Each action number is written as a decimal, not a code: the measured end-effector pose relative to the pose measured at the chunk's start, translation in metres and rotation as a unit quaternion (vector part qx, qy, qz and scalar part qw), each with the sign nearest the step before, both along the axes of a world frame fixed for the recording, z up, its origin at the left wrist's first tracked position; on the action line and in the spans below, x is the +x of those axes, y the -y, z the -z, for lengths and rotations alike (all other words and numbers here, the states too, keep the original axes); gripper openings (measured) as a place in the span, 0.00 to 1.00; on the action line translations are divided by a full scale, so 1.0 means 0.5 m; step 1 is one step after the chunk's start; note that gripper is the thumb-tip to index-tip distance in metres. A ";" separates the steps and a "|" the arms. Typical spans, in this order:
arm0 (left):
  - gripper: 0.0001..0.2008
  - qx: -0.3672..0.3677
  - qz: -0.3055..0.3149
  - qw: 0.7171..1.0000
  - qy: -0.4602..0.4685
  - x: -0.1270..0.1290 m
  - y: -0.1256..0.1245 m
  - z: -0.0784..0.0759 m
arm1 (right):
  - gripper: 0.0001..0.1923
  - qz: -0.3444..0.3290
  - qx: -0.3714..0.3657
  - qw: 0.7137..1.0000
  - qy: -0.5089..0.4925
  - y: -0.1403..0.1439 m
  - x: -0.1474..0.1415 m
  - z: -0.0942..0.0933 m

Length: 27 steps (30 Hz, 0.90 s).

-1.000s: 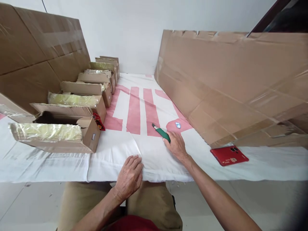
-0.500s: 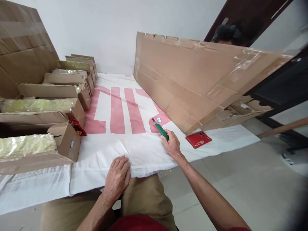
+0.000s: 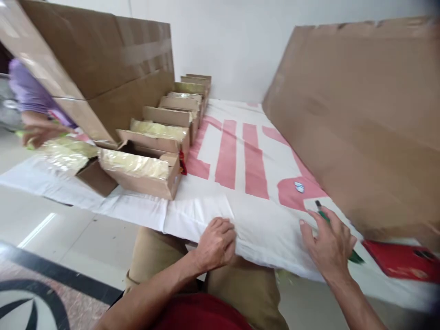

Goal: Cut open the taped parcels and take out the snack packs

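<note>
the left hand [image 3: 216, 243] lies flat on the near edge of the white cloth [image 3: 206, 215] that covers the counter, fingers together and curled slightly over the fold, pinning it down. the right hand [image 3: 330, 247] rests on the cloth further right with its fingers loosely spread over a green-handled cutter [image 3: 325, 217]; the cutter's dark tip pokes out past the fingertips toward the far side, and its handle end shows by the wrist. whether the fingers actually grip it cannot be told through the blur.

to do this well, i judge the left hand should keep the cloth taut and stay out of the blade's line, while the right hand closes firmly on the handle before any lifting.

a red phone [image 3: 402, 261] lies just right of the right hand, beneath a leaning cardboard sheet [image 3: 360, 123]. open cardboard boxes [image 3: 147, 172] holding plastic-wrapped yellowish contents run along the left. another person's hand [image 3: 36, 135] reaches in at far left.

broad pink strokes are printed on the cloth, but no word is legible; a small sticker [image 3: 299, 186] is too small to read.
</note>
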<state>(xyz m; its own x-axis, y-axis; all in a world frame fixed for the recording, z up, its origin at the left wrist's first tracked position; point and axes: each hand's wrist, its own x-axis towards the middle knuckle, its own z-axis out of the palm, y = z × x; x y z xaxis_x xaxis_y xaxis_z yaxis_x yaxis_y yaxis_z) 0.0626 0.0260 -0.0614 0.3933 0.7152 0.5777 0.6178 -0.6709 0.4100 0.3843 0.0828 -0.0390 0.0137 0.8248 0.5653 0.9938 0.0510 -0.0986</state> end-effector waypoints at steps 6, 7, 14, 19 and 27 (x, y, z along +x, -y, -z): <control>0.10 0.006 0.039 0.997 0.070 -0.108 0.052 -0.085 | 0.13 -0.256 0.085 0.963 -0.009 -0.010 -0.226 0.001; 0.11 0.012 0.021 0.996 0.084 -0.143 0.062 -0.106 | 0.11 -0.295 0.088 0.951 -0.022 -0.005 -0.263 -0.001; 0.11 0.057 -0.315 0.939 0.122 -0.442 0.118 -0.189 | 0.11 -0.488 0.017 0.862 -0.139 0.037 -0.458 -0.007; 0.16 0.038 -0.539 0.808 0.236 -0.624 0.124 -0.161 | 0.19 -0.555 -0.070 0.808 -0.183 0.056 -0.572 -0.016; 0.27 -0.012 -0.571 0.651 0.499 -0.851 0.015 -0.175 | 0.33 -0.643 -0.218 0.707 -0.196 0.089 -0.783 -0.026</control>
